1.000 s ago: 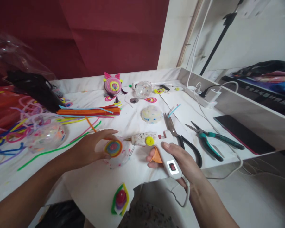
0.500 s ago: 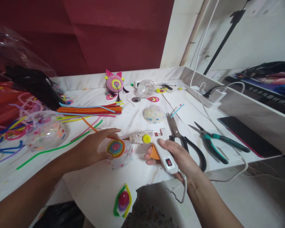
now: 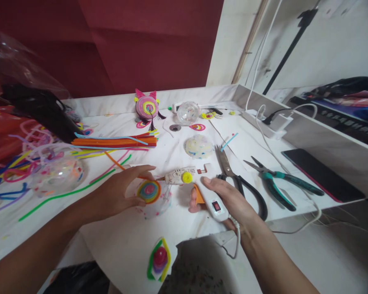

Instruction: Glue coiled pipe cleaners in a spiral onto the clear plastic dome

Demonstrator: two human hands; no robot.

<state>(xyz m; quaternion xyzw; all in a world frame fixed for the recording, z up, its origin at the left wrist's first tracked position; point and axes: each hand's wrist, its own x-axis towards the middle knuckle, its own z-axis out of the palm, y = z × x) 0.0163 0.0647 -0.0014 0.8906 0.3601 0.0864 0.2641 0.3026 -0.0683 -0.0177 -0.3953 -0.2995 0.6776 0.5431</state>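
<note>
Eye-shaped piece [image 3: 158, 259] sitting lower centre, nearest. Rainbow coil [image 3: 149, 191] lying on clear dome [image 3: 158, 208], just below middle of frame. Right hand [image 3: 228, 196] grasping glue gun [image 3: 206, 188], tip pointing left near coil's upper edge. Left hand [image 3: 121, 188] curling round coil's left side, honestly can't tell if grip's pinching or just resting. Scissors [image 3: 227, 167] lying right of centre. Pink figure [image 3: 145, 112] sitting farther back, upper centre.
</note>
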